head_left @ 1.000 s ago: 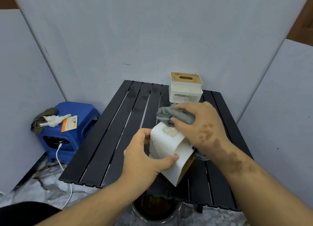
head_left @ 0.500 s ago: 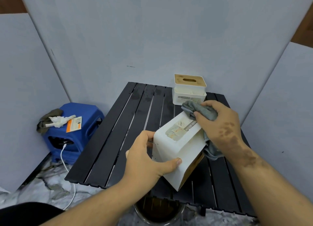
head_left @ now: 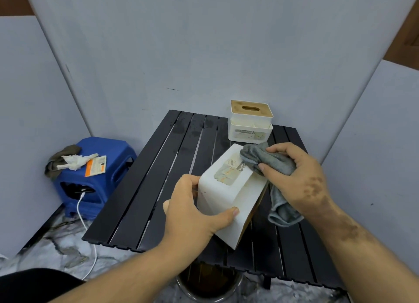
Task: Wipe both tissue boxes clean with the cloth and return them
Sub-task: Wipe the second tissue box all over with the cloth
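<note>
- Grey partition panels (head_left: 204, 41) enclose a black slatted metal table (head_left: 158, 189) (wet patches show near its far end).
- Above it the left hand (head_left: 192, 216) grips the tilted white plastic tissue box (head_left: 224, 196).
- The right hand (head_left: 297, 178), clutching the bunched grey cloth (head_left: 272, 162), has slid from the box's middle to its far top corner.
- That face now looks covered; the second white tissue box with a wooden lid (head_left: 250, 123) waits behind.

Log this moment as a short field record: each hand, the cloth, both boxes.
left hand: grips the tilted tissue box, held above the table
right hand: holds the grey cloth, pressing it on the box's upper end
second tissue box: upright at the table's far edge, untouched
</note>
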Tool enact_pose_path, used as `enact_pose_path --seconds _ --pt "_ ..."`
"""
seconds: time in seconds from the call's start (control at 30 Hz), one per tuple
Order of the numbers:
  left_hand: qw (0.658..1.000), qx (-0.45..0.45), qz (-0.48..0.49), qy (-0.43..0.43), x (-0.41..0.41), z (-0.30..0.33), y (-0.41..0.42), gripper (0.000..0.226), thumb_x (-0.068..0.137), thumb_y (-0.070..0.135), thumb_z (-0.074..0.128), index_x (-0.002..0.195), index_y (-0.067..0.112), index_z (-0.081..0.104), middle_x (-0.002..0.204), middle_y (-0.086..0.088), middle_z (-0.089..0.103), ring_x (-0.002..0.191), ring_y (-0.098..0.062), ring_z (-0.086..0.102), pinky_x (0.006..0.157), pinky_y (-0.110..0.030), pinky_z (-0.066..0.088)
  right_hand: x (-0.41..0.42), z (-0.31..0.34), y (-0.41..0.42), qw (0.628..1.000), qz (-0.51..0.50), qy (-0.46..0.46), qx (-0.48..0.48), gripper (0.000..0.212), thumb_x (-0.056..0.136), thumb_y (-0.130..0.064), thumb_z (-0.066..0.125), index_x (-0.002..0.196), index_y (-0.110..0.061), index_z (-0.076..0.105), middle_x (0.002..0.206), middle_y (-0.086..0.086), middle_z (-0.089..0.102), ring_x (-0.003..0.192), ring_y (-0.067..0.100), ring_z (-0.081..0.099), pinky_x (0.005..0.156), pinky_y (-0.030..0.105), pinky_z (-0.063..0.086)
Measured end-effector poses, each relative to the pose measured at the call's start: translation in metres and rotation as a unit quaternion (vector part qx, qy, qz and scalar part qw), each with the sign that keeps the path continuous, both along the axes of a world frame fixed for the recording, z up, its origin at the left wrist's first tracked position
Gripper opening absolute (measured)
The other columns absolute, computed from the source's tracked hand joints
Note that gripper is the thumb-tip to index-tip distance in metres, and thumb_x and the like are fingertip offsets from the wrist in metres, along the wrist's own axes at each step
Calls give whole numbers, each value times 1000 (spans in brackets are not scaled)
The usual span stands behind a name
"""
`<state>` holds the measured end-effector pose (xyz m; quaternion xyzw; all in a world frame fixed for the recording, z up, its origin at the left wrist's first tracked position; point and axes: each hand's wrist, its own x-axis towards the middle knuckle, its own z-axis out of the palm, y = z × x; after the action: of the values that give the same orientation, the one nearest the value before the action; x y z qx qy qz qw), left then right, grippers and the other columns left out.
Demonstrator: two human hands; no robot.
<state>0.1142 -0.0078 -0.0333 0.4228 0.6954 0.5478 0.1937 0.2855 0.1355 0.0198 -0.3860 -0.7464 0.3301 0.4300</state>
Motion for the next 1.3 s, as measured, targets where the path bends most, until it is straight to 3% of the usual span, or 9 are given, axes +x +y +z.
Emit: enact_pose_path --seconds 0.2,0.33,0.4,0.53,0.67,0.83,1.0,1.1,1.3 --pt "999 7 44 23 9 0 0 67 45 65 86 94 44 45 97 23 56 104 -17 50 74 -36 52 2 4 -4 998 59 -18 -20 30 75 -16 85 97 -27 69 92 -13 70 87 0 66 72 9 49" --pt "998 -2 47 34 9 -1 3 68 44 70 80 94 43 42 100 22 54 102 -10 46 79 -40 52 13 9 9 996 17 -82 -4 29 74 -15 85 93 -30 68 94 -15 69 86 -9 63 66 3 46" --pt "999 -13 40 35 8 -2 5 70 45 70 81 95 43 40 102 22 52 102 -6 42 78 -37 50 20 10 15 993 -5 -114 -5 29 72 -16 86 87 -34 68 91 -15 69 82 -5 64 63 3 46" --pt "998 -38 12 47 2 -4 7 75 48 71 83 99 43 36 106 22 49 101 -1 35 74 -32 46 20 7 9 988 36 -151 -16 26 70 -20 87 85 -32 71 88 -13 72 79 -3 65 66 7 48" --pt "997 -43 -15 55 -3 -5 9 75 49 76 76 103 47 34 111 21 50 108 -12 46 80 -39 54 12 -1 -2 986 52 -159 5 25 72 -26 86 87 -35 69 91 -15 72 85 1 67 76 16 54" --pt "997 -6 -51 50 -12 -11 6 52 66 64 69 106 50 38 107 22 58 108 -23 57 83 -48 55 12 -2 1 991 47 -122 -13 27 72 -17 87 88 -31 71 90 -16 72 85 -4 65 71 4 46" --pt "997 -2 -50 61 -16 -9 8 49 67 63 69 105 47 42 103 22 61 105 -22 58 82 -46 56 9 -5 3 994 45 -86 -45 27 73 -12 85 93 -26 72 92 -14 72 85 -5 65 70 2 45" --pt "997 7 -47 64 -16 -8 9 48 67 62 71 104 46 44 105 21 62 108 -21 58 84 -45 55 5 -14 7 996 38 -55 -62 29 75 -14 84 97 -27 72 97 -11 73 89 -1 67 77 8 50" --pt "988 69 -50 129 -20 -6 7 41 78 57 66 108 34 49 107 17 59 101 -13 59 84 -48 51 -4 -28 13 986 66 24 -152 30 79 -11 80 101 -29 70 103 -4 74 98 14 70 94 39 55"
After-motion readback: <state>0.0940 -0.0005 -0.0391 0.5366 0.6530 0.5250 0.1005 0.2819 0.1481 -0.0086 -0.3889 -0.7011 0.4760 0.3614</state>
